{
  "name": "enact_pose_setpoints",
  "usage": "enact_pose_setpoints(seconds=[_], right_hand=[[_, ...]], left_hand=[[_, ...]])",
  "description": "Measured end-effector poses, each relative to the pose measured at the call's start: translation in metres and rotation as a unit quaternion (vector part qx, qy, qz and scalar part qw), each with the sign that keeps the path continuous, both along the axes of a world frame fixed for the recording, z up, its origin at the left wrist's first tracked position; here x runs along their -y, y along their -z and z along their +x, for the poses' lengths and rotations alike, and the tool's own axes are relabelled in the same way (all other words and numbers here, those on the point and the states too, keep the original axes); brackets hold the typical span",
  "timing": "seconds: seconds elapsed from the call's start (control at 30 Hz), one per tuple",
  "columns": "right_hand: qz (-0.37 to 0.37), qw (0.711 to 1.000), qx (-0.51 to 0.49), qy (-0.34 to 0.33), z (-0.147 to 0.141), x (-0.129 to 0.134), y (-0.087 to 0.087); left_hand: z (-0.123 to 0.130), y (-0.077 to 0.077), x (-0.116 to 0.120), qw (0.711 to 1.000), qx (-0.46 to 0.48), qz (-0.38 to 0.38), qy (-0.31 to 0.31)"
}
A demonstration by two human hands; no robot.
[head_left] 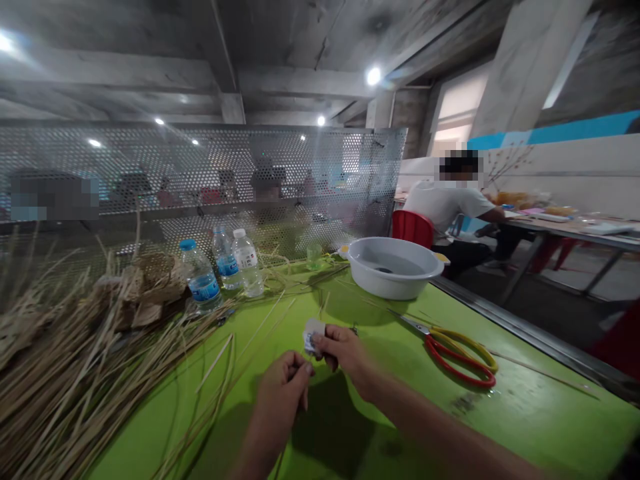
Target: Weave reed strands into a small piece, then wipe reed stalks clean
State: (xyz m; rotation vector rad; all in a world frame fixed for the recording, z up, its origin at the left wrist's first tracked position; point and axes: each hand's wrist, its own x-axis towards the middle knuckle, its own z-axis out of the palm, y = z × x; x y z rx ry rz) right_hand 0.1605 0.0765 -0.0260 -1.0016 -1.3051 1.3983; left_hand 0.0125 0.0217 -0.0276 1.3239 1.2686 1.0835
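Note:
Near the middle of the green table (pixel 390 367), my right hand (pixel 345 353) pinches a small white piece (pixel 313 333) with dark markings. Just left of and below it, my left hand (pixel 284 387) is closed, thumb against the fingers. What it grips, if anything, is too small to make out; a thin strand seems to show between the two hands. Scissors (pixel 463 357) with red and yellow handles lie to the right, blades toward the basin. Loose straw strips (pixel 220 380) lie left of my hands.
A white basin (pixel 395 267) with water stands at the back right. Water bottles (pixel 203 280) and a small green cup (pixel 315 257) stand at the back. Dry straw (pixel 75 360) is piled left. A seated person (pixel 440 207) is beyond the right edge.

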Motion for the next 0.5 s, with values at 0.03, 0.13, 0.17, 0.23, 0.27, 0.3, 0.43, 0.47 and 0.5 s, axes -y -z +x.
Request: enact_pose_setpoints(seconds=[0.03, 0.13, 0.17, 0.23, 0.27, 0.3, 0.43, 0.47, 0.5], right_hand=[[0.004, 1.0, -0.002, 0.021, 0.0014, -0.0008, -0.0008], [0.018, 0.993, -0.017, 0.112, 0.0066, -0.0041, -0.0048], [0.02, 0.993, -0.018, 0.118, 0.0069, -0.0039, -0.0056], [0.015, 0.997, -0.008, 0.073, 0.0047, -0.0012, -0.0054], [0.009, 0.999, 0.002, 0.038, 0.0031, 0.0008, -0.0045], [0.002, 1.0, 0.014, 0.009, 0.002, 0.0025, -0.0035], [0.007, 0.998, 0.029, 0.063, 0.0054, 0.0027, -0.0016], [0.013, 0.996, 0.022, 0.088, 0.0067, 0.0023, -0.0018], [0.015, 0.995, 0.016, 0.098, 0.0071, 0.0024, -0.0022]], left_hand=[[-0.0001, 0.0001, 0.0001, 1.0, 0.0, -0.002, 0.007], [0.0018, -0.0003, 0.0031, 0.999, 0.003, -0.017, 0.035], [0.0026, -0.0008, 0.0041, 0.999, 0.004, -0.022, 0.041], [0.0037, -0.0024, 0.0053, 0.999, 0.008, -0.03, 0.04], [0.0038, -0.0034, 0.0055, 0.999, 0.01, -0.031, 0.032], [0.0038, -0.0044, 0.0057, 0.999, 0.011, -0.029, 0.022], [0.0037, -0.0065, 0.0085, 1.0, 0.007, -0.026, 0.008], [0.004, -0.0063, 0.0094, 0.999, 0.008, -0.028, 0.014], [0.0043, -0.0059, 0.0101, 0.999, 0.012, -0.029, 0.018]])
